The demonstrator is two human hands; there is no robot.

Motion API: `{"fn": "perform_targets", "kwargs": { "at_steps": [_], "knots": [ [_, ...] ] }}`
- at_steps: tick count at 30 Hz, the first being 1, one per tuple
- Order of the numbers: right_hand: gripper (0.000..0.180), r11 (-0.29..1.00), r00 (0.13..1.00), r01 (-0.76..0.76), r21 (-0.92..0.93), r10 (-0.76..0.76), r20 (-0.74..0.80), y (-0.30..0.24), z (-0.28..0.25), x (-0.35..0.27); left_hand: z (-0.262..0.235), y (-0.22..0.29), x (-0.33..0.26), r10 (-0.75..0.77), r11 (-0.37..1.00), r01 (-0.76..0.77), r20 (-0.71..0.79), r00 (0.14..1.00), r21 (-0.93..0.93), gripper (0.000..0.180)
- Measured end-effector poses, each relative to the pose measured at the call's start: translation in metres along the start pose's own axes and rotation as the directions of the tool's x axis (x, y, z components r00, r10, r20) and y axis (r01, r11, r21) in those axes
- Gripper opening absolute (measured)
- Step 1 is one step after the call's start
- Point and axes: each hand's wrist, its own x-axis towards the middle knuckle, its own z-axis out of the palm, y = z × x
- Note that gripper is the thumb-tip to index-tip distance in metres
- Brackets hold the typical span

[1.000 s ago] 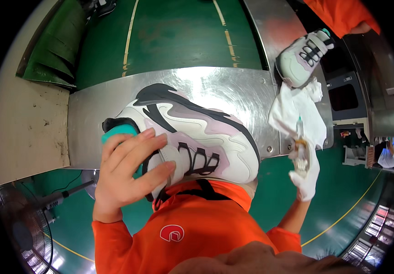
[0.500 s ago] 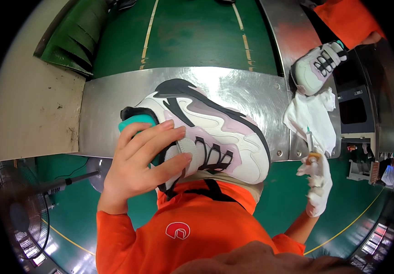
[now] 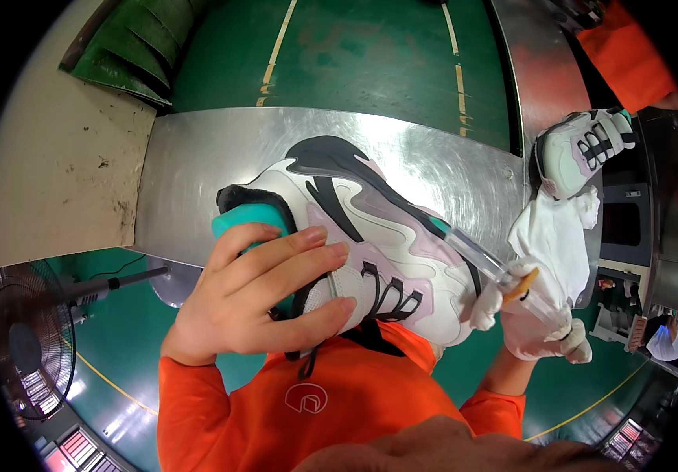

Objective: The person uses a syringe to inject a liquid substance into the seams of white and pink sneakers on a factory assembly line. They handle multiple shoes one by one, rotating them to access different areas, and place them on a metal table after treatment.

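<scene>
A white, lilac and black sneaker (image 3: 433,291) lies tilted at the steel table's near edge, toe to the right, sole turned away from me. A turquoise insert (image 3: 246,220), probably a shoe last, fills its collar. My bare left hand (image 3: 248,303) wraps over the ankle opening, fingers on the tongue and strap. My right hand (image 3: 539,330), in a white glove, grips a clear syringe (image 3: 477,253) with a green tip and a yellow-orange flange. That tip is over the sneaker's side, near the sole edge; whether it touches cannot be told.
The steel table (image 3: 189,173) carries a white cloth (image 3: 551,240) at right. Beyond the cloth stands a second, similar sneaker (image 3: 579,153), near a co-worker's orange sleeve (image 3: 630,59). A fan (image 3: 28,338) stands at left. Behind the table runs a green surface (image 3: 355,59) with pale lines.
My right hand has brought the syringe leftward from beside the cloth to the sneaker's side. The left hand keeps its hold. The view has shifted, moving the far sneaker rightward and lower in the picture.
</scene>
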Motion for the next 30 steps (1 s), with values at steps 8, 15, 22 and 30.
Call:
{"fn": "perform_targets", "kwargs": {
  "at_steps": [8,15,22,30],
  "knots": [
    [0.106,-0.016,0.747,-0.571,-0.821,-0.425,-0.512,0.000,0.006,0.087,-0.004,0.001,0.005,-0.014,1.000,0.013,0.012,1.000,0.020,0.025],
    [0.081,0.070,0.807,-0.479,-0.875,-0.357,-0.470,0.001,0.005,0.087,-0.004,0.000,0.005,-0.004,1.000,0.004,0.010,1.000,0.022,0.028],
    [0.105,-0.004,0.639,-0.668,-0.744,-0.515,-0.571,0.011,0.011,0.101,-0.003,0.000,0.006,0.002,0.999,-0.003,0.013,1.000,0.032,0.028],
    [0.081,0.100,0.866,-0.302,-0.948,-0.388,-0.317,-0.001,-0.001,0.082,-0.003,0.001,0.007,-0.003,1.000,0.002,0.008,1.000,0.022,0.026]
  ]
}}
